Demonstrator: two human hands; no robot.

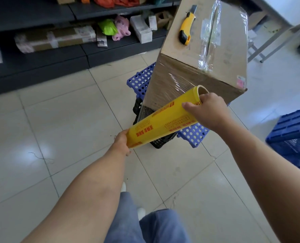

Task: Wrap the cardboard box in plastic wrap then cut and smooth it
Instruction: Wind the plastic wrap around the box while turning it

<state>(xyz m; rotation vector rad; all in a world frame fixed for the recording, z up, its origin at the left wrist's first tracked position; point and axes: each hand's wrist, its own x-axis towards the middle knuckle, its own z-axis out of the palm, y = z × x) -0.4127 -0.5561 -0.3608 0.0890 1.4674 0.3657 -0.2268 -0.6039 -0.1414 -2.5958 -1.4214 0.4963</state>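
From the head camera, the cardboard box (196,55) stands on a blue perforated board (140,79) laid over a black crate (160,142). Its long axis runs away from the person, and a taped seam runs the same way along its top. In front of the box's near face, both hands hold the yellow plastic wrap roll (165,120) at a slant. The roll's long axis climbs from lower left to upper right, and its open core end points up at the box's near corner. The left hand (120,143) is curled round the roll's lower end. The right hand (208,112) clasps the upper end, with its thumb lying along the roll. A clear sheet stretches from the roll onto the box's near left face, which already shines with film. On top of the box, left of the seam, lies a yellow utility knife (186,29), its blade end pointing away from the person. A blue crate (294,137) sits well to the right of the box, and dark shelves (40,55) of parcels stand to its left.
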